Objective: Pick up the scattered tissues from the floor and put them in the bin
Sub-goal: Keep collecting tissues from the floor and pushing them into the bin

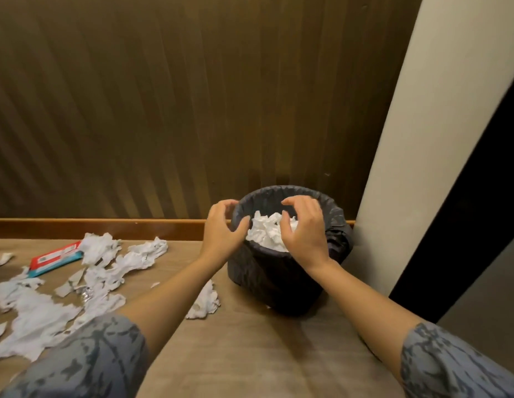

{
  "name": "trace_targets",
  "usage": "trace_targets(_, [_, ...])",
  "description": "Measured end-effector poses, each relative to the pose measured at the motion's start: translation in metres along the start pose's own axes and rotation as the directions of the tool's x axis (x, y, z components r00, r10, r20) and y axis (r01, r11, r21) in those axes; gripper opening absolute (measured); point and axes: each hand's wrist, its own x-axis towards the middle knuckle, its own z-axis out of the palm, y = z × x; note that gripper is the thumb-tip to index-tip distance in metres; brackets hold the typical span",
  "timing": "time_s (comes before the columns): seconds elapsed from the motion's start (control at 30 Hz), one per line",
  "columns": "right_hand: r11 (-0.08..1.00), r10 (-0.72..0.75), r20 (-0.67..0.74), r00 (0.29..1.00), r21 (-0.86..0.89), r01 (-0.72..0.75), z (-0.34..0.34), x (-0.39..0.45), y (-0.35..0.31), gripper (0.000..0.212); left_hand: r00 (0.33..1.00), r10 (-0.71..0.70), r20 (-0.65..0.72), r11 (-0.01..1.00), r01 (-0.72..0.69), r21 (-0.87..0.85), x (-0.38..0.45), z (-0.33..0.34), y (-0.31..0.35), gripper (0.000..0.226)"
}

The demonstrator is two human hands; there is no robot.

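Observation:
A small round bin (276,282) lined with a dark bag stands on the floor by the wall. Crumpled white tissues (266,231) lie inside it. My left hand (222,228) hovers at the bin's left rim, fingers spread and curled, holding nothing. My right hand (303,228) is over the bin's opening, fingers apart, with nothing in it. Several white tissues (106,271) lie scattered on the floor to the left. One crumpled tissue (205,301) lies just left of the bin, partly behind my left forearm.
A red and teal tissue packet (54,258) lies on the floor among the tissues. A brown panelled wall (164,110) with a wooden skirting board runs behind. A white pillar (422,139) stands right of the bin.

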Motion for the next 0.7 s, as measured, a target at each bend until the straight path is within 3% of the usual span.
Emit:
trace_targets(0.07, [0.956,-0.293,0.121,0.948,0.016,0.293,0.004,-0.019,-0.018,0.012,0.999,0.006,-0.045,0.998,-0.004,0.055,-0.02,-0.023,-0.025,0.029])
trace_targets(0.13, [0.858,-0.505,0.341,0.793,0.094,0.506,0.016,-0.046,-0.029,0.007,0.999,-0.025,-0.026,0.989,0.028,0.146,-0.043,-0.04,-0.059,0.03])
trace_targets(0.2, [0.795,-0.557,0.565,0.609,0.151,0.587,0.034,-0.08,-0.031,0.006,0.994,-0.107,0.015,0.97,0.101,0.222,-0.068,-0.052,-0.094,0.033])
trace_targets(0.3, [0.813,-0.41,0.821,0.398,0.13,0.568,0.059,-0.13,-0.022,0.016,0.961,-0.271,0.062,0.923,0.24,0.301,-0.104,-0.063,-0.144,0.038])
trace_targets(0.4, [0.898,-0.142,0.943,0.3,-0.005,0.441,0.082,-0.161,-0.009,0.035,0.871,-0.452,0.192,0.833,0.336,0.439,-0.128,-0.066,-0.181,0.051])
trace_targets(0.5, [0.924,0.149,0.97,0.193,-0.206,0.321,0.105,-0.177,0.001,0.05,0.826,-0.524,0.206,0.803,0.399,0.442,-0.141,-0.064,-0.203,0.058])
trace_targets(0.57, [0.916,0.247,0.954,0.169,-0.287,0.281,0.119,-0.183,0.007,0.053,0.822,-0.536,0.19,0.797,0.419,0.435,-0.146,-0.059,-0.213,0.058])
trace_targets(0.7, [0.871,0.333,0.908,0.257,-0.4,0.286,0.14,-0.186,0.018,0.059,0.828,-0.533,0.175,0.786,0.408,0.465,-0.151,-0.036,-0.227,0.054])
